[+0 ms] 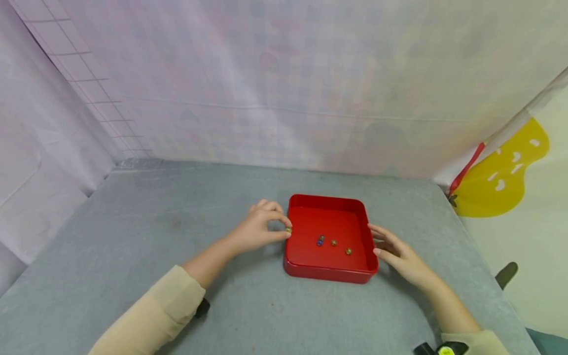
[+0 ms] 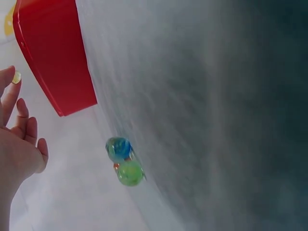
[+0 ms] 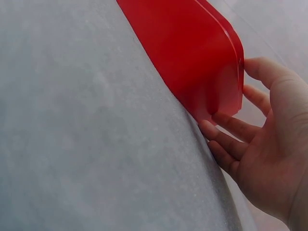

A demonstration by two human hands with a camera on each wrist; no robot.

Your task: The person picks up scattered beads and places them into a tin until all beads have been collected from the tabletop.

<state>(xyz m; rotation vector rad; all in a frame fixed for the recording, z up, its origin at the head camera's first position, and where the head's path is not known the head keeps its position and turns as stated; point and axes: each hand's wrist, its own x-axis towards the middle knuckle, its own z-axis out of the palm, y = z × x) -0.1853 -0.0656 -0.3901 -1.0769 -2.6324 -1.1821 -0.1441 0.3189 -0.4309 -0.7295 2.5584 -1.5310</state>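
Observation:
A shallow red square tray [image 1: 326,274] stands on the grey table, with several small marbles in it, among them a blue marble [image 1: 319,242] and a brownish-gold marble [image 1: 348,251]. At the tray's left rim my left hand [image 1: 259,227] pinches a yellow-green marble [image 2: 17,77] between thumb and forefinger. My right hand [image 1: 401,256] touches the outside of the tray's right wall with its fingertips [image 3: 250,65], the fingers loosely bent. In the left wrist view, a blue marble [image 2: 118,148] and a green marble [image 2: 130,173] lie on the table, with a bit of orange between them.
The grey table [image 1: 133,256] reaches to a pale curtain [image 1: 284,98] at the back and left. Off the right edge hangs a yellow shape [image 1: 497,182] with white marks and a red strip.

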